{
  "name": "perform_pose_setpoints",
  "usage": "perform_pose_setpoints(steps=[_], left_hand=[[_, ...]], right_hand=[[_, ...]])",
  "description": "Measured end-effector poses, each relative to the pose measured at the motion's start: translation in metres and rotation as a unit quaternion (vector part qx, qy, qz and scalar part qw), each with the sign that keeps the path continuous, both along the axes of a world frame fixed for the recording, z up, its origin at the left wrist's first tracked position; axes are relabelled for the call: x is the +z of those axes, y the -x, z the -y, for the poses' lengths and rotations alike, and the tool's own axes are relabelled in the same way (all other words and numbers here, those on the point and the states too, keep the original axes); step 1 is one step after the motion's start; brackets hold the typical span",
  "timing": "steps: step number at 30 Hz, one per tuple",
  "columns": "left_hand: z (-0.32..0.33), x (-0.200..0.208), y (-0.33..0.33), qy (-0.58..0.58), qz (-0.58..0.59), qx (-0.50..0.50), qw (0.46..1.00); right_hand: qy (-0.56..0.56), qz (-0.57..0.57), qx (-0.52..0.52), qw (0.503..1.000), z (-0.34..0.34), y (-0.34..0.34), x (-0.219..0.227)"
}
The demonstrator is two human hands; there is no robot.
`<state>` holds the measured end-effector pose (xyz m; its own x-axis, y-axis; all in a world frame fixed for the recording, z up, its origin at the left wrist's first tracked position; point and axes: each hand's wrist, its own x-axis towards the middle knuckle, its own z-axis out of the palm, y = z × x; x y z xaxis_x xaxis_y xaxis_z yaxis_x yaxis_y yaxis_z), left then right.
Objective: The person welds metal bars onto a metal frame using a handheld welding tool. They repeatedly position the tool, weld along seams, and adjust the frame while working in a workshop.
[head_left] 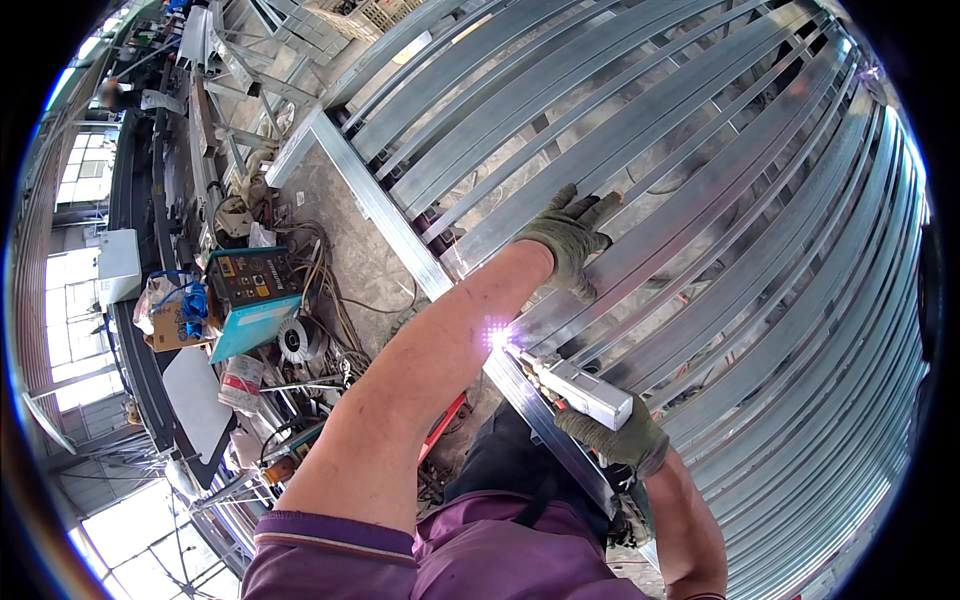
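My left hand point(572, 240), in a green work glove, lies palm down on a flat metal slat point(640, 265), fingers spread. In my right hand point(622, 440), gloved the same way, is a handheld welding torch point(588, 392) with a silver-grey body. Its nozzle points at the spot where a slat end meets the frame's side rail point(375, 200). A bright violet-white arc point(498, 338) burns there and hides the joint itself. My left forearm stretches over the rail, just left of the arc.
More slats point(800, 400) run side by side across the right, with gaps between them. Left of the frame stand a teal welding machine point(255, 300), a wire spool point(296, 340) and tangled cables point(325, 270). A plastic crate point(370, 18) sits at the far edge; another person point(150, 98) is at far left.
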<state>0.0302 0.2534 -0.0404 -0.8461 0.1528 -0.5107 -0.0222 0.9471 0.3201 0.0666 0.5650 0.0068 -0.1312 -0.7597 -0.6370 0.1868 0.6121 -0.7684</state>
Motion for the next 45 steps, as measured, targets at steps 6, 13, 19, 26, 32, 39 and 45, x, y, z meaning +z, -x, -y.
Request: perform_pose_setpoints(steps=[6, 13, 19, 26, 32, 39, 45], left_hand=[[0.001, -0.002, 0.002, -0.002, -0.002, -0.002, 1.0], [0.0, -0.006, 0.0, 0.003, -0.007, 0.003, 1.0], [0.0, -0.005, 0.001, 0.018, -0.001, -0.008, 1.0], [-0.001, -0.002, 0.002, 0.024, 0.01, -0.011, 1.0], [-0.001, -0.001, 0.001, 0.022, 0.005, -0.012, 1.0], [-0.003, 0.011, 0.004, 0.026, 0.027, -0.009, 0.999], [-0.003, 0.006, 0.002, 0.031, 0.017, -0.011, 0.999]], right_hand=[[0.029, 0.015, -0.034, 0.999, -0.002, -0.001, 0.001], [0.039, 0.004, -0.033, 0.999, -0.009, -0.003, -0.005], [0.035, 0.028, -0.038, 0.998, -0.01, -0.001, -0.003], [-0.014, 0.048, -0.03, 0.998, -0.008, 0.003, 0.01], [-0.017, 0.018, 0.006, 1.0, -0.014, 0.002, 0.001], [0.072, -0.021, -0.014, 0.997, -0.026, -0.005, -0.017], [0.059, -0.029, -0.001, 0.998, -0.024, -0.002, -0.01]])
